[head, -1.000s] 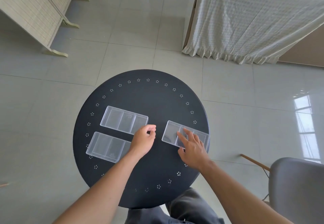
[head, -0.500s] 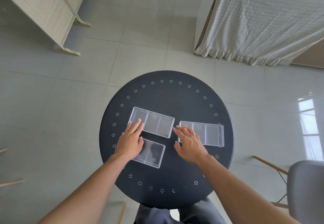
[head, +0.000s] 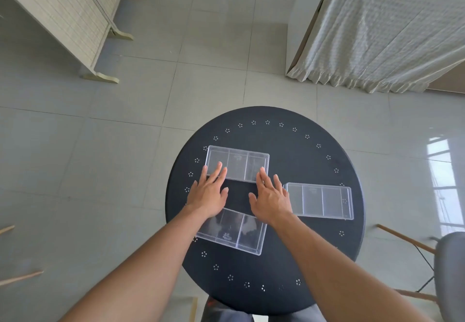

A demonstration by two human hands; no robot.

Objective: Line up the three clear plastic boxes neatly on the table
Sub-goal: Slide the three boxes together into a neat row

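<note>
Both hands (head: 208, 195) (head: 270, 197) flat, fingers spread on far clear rectangular box (head: 237, 163); round black table (head: 289, 150).

Round black worktop (head: 289, 145) with small flower-shaped perforations around its rim, on a grey tiled floor. Three clear plastic boxes on it, each split into three compartments.

Far box (head: 237, 162): slightly tilted. Left hand (head: 208, 194) flat, fingers spread, fingertips on its near left corner. Right hand (head: 270, 197) also flat, fingertips on its near right corner.

Right box (head: 319, 201): just beside the right hand, nearly square to the view.

Near box (head: 231, 231): rotated askew; left wrist overlaps its far left part.

Draped cloth (head: 377, 27) upper right, slatted screen (head: 63, 12) upper left, grey chair (head: 450, 271) lower right.
</note>
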